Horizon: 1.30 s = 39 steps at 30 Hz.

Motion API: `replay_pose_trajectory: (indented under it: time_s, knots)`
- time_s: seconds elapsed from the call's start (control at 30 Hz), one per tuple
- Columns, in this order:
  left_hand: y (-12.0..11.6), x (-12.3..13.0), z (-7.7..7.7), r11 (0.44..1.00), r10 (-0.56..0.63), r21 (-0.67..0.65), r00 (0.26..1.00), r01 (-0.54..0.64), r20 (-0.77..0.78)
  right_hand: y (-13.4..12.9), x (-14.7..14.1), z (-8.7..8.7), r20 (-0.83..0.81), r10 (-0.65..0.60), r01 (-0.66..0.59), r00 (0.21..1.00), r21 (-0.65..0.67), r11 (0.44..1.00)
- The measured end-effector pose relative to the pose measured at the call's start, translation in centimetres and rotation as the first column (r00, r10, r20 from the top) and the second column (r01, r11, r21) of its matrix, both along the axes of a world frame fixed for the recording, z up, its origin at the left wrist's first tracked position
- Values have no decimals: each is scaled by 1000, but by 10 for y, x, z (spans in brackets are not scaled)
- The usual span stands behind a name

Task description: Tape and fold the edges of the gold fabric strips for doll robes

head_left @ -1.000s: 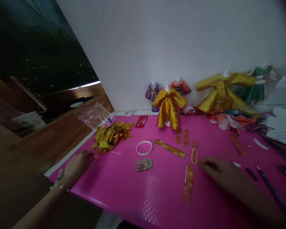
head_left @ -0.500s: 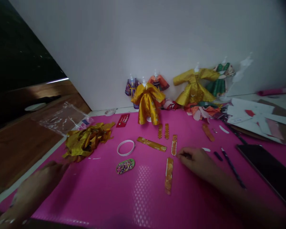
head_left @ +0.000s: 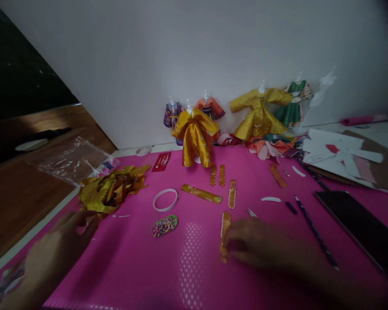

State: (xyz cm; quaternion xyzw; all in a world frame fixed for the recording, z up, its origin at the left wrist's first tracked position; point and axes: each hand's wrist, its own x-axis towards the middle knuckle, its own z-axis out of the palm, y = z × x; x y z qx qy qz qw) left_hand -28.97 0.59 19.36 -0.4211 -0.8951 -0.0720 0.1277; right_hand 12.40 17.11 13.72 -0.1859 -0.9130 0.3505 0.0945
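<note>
My right hand point(head_left: 255, 243) is blurred, its bent fingertips over the right edge of a gold brocade strip point(head_left: 225, 219) lying flat; whether they grip it I cannot tell. My left hand point(head_left: 63, 239) is at the lower edge of a crumpled heap of gold fabric scraps point(head_left: 111, 189), a gap showing between curved thumb and forefinger. A longer gold strip point(head_left: 201, 193) lies slantwise farther back. Beyond the right hand is a short strip with a white-edged border point(head_left: 232, 194), and two small gold strips point(head_left: 222, 175) lie behind. A pointed metal tip point(head_left: 252, 212) shows past my right hand.
A white ring point(head_left: 165, 200) and a green tray of coloured pins or beads point(head_left: 164, 226) lie mid-mat. Several small dressed mannequins point(head_left: 197, 137) stand along the white wall. On the right are a pencil point(head_left: 315, 232), a dark phone point(head_left: 349, 224) and paper pieces point(head_left: 333, 150).
My right hand has moved toward me and left, from beside the white-edged strip to the nearer gold strip. My left hand has come up against the scrap heap. The view has shifted slightly.
</note>
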Motion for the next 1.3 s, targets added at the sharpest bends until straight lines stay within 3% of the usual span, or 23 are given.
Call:
replay_pose_trajectory:
  time_s: [0.07, 0.1, 0.17, 0.23, 0.3, 0.4, 0.5, 0.67, 0.97, 1.17, 1.3]
  knots:
    - [7, 31, 0, 994, -109, -17, 989, 111, 99, -5, -2, -3, 13, 62, -62, 998, 34, 997]
    - [10, 49, -2, 985, -175, 39, 959, 171, 225, -7, -3, -5, 19, 74, -75, 997, 56, 996]
    - [19, 84, -6, 950, -310, 142, 795, 277, 522, -10, -5, -10, 31, 81, -83, 996, 102, 991]
    - [28, 118, -12, 923, -364, 154, 670, 353, 646, -12, -6, -14, 37, 75, -80, 996, 140, 987]
    - [38, 147, -20, 926, -294, 158, 393, 343, 871, -13, -7, -17, 42, 63, -69, 997, 169, 983]
    - [52, 179, -34, 916, -216, 115, 232, 384, 948, -11, -8, -19, 46, 13, -22, 999, 200, 980]
    - [65, 195, -47, 902, -92, 47, 86, 430, 992, -7, -7, -18, 41, -35, 25, 999, 219, 975]
    - [81, 195, -58, 908, -74, 74, -17, 413, 997, -10, -5, -17, 24, 14, -19, 1000, 226, 974]
    - [84, 198, -58, 909, -51, 115, -166, 401, 985, -15, -11, -35, -44, 17, -3, 999, 307, 952]
    - [94, 216, -65, 893, 82, 81, -337, 442, 938, -4, -7, -23, -242, 6, 71, 970, 308, 949]
    - [104, 230, -73, 920, 48, 114, -395, 376, 917, -5, -7, -19, -333, 32, 59, 942, 260, 964]
